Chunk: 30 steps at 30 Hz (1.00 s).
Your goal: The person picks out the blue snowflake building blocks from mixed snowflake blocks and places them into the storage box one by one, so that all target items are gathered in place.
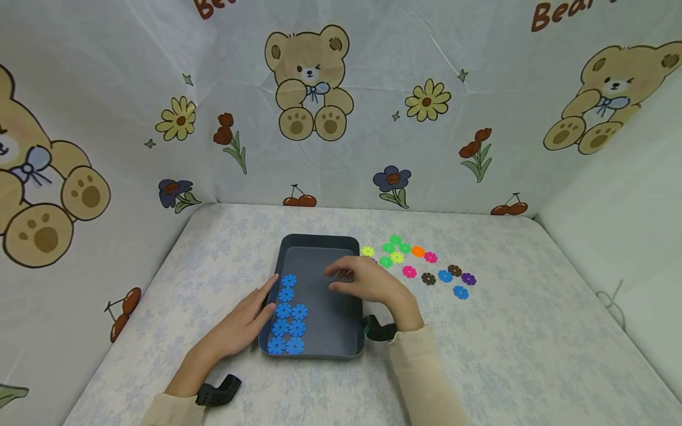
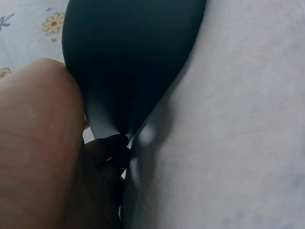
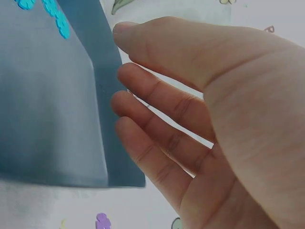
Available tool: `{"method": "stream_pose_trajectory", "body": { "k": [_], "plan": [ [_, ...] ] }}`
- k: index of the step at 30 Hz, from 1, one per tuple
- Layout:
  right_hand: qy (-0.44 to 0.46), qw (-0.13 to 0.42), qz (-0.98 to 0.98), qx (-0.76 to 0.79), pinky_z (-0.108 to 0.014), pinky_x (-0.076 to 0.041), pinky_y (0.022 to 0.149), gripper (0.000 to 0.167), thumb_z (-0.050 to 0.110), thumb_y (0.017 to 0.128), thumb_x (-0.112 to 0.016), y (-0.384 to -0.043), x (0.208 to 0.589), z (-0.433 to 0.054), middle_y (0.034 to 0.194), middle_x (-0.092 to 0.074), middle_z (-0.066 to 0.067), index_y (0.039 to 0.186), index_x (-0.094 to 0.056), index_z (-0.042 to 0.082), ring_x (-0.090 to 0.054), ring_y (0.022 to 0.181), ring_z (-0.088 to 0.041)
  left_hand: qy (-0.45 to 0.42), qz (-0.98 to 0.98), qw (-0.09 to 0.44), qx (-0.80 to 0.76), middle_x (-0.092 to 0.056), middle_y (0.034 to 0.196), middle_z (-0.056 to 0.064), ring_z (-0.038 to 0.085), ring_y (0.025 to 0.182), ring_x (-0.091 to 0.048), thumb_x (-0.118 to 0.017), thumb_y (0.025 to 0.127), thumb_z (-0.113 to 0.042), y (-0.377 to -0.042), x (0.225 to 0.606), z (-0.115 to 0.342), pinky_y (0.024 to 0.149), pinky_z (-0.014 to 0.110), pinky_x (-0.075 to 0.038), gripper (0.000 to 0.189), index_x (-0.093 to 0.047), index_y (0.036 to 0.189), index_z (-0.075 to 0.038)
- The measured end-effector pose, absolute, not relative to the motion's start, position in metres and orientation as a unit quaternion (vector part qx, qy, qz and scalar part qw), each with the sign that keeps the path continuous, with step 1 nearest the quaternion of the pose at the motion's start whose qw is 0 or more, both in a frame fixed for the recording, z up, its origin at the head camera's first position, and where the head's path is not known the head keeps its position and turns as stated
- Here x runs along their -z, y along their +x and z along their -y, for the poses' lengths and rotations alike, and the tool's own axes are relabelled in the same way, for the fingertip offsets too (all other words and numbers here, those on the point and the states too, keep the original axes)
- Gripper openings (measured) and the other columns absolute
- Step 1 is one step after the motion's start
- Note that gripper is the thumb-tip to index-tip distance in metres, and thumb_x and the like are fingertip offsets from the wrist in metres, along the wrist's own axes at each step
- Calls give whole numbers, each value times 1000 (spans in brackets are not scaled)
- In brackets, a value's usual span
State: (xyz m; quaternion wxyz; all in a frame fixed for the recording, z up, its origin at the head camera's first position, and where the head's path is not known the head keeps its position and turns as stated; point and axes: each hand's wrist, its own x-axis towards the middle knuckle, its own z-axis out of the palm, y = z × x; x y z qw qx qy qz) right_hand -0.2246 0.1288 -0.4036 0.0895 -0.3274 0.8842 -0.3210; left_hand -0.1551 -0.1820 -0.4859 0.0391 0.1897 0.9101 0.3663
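Observation:
A dark grey rectangular tray (image 1: 330, 331) sits on the table. Several blue notched plastic discs (image 1: 296, 328) lie flat along its left side, in one full column and a shorter one beside it. My left hand (image 1: 242, 319) holds the tray's left wall, thumb over the rim; the left wrist view shows its other fingers (image 2: 112, 150) dark against the outside. Above the tray's right part hovers my right hand (image 1: 367, 278), nothing in it. Its fingers (image 3: 162, 98) are loosely bent and spread from the thumb in the right wrist view, beside the tray wall (image 3: 107, 95).
Right of the tray, loose notched discs are scattered: green (image 1: 395, 240), yellow (image 1: 396, 257), orange (image 1: 418, 251), pink (image 1: 409, 271), brown (image 1: 428, 278), blue (image 1: 460, 292) and purple (image 1: 468, 278). A bear-patterned cloth (image 1: 362, 154) hangs behind the table.

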Motion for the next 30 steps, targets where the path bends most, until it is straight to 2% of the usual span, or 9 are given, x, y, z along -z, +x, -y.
{"method": "stream_pose_trajectory", "body": {
  "k": [10,15,30],
  "plan": [
    [-319,78,-884,334,-46,-56,99,34,18,96,-76,-226,398,-143,122,-72,-13,126,-72,3,-68,105,-26,189,-910,40,-368,-21,170,16,48,153,-24,-39,113,-41,-155,485,182,118,71,-23,64,-11,168,-24],
    [-315,60,-883,341,-45,-56,100,34,16,95,-77,-226,397,-151,121,-73,-13,126,-72,2,-68,104,-25,189,-909,42,-368,-21,170,16,48,154,-23,-39,113,-40,-155,484,182,118,72,-23,64,-11,168,-24],
    [-274,51,-894,351,-49,-55,101,36,18,95,-77,-226,392,-172,123,-72,-13,128,-71,3,-66,108,-28,186,-910,44,-368,-21,170,18,49,153,-23,-38,113,-42,-155,484,181,118,72,-23,64,-10,168,-25]
  ]
}}
